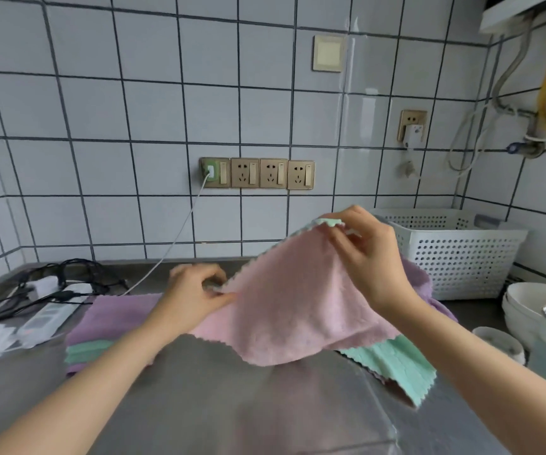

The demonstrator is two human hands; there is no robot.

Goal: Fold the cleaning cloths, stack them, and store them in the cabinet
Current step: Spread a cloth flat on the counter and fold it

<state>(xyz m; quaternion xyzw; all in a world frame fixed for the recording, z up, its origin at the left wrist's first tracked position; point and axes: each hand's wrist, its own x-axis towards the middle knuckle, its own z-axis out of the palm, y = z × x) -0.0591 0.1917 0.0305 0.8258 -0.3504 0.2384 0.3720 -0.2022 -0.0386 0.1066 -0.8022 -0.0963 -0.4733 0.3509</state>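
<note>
One pink cleaning cloth [297, 307] is held up over the steel countertop [232, 405] by two hands. Its upper corner is pinched by the right hand [368, 254], raised higher, and a mint-green underside shows at that corner. A second corner is pinched by the left hand [196, 290], lower and to the left; this hand is blurred. The cloth's lower edge hangs down to the counter.

To the left, one stack of folded cloths [101, 336] is laid flat on the counter: a purple layer on top, mint-green layers beneath it and a purple edge at the bottom. The exact count of cloths in the stack cannot be told. To the right, beneath the pink cloth, one mint-green cloth [396, 366] is spread unfolded, and one purple cloth [419, 280] is seen behind the right wrist.

One white perforated basket [455, 254] is set against the tiled wall. Four wall sockets [257, 172] are lined in a row, with one white charger cable [179, 231] plugged into the leftmost. One white power strip [48, 320] and tangled black cables [64, 277] lie at the far left. Stacked white bowls [527, 307] stand at the right edge.
</note>
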